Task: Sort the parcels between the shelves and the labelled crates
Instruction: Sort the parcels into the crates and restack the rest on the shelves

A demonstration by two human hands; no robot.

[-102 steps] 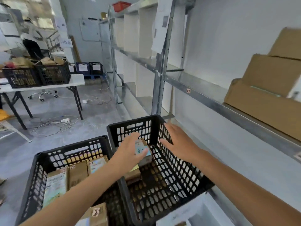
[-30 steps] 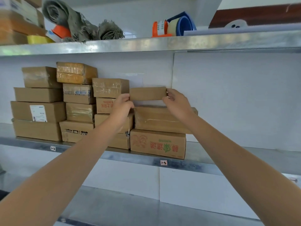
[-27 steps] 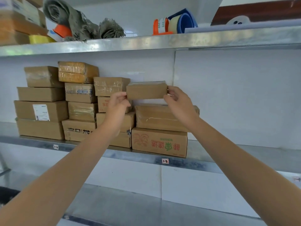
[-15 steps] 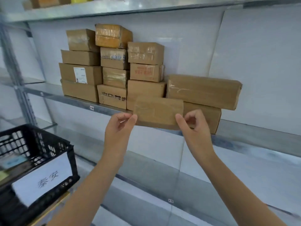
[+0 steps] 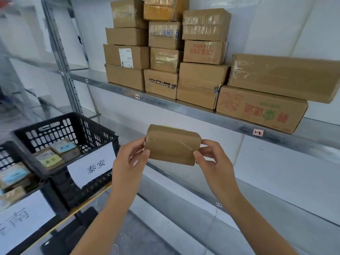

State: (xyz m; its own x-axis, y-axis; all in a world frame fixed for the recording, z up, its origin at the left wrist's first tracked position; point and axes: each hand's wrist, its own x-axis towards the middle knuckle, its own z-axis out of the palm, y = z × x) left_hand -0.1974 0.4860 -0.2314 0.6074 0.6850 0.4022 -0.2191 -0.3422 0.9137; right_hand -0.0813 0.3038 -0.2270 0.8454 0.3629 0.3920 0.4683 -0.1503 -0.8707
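Observation:
A small brown taped parcel (image 5: pixel 172 144) hangs in the air in front of the shelving, below the shelf edge. My left hand (image 5: pixel 128 162) pinches its left end and my right hand (image 5: pixel 213 162) pinches its right end. Several cardboard parcels (image 5: pixel 165 46) are stacked on the metal shelf (image 5: pixel 184 104) above. To the left stands a black crate (image 5: pixel 77 126) with a white paper label (image 5: pixel 92 165) on its front and a few small parcels inside. A second black crate (image 5: pixel 11 173), also with a paper label, shows at the far left edge.
A long box (image 5: pixel 283 76) lies on a printed carton (image 5: pixel 261 108) at the shelf's right. Shelf tags read 1-2 and 1-3. A lower metal shelf (image 5: pixel 257 197) runs below my hands. An upright shelf post (image 5: pixel 60 56) stands at the left.
Both hands lifted the small parcel off the long box on the shelf and brought it down and toward me. The view swung down-left, so the labelled crates came into sight.

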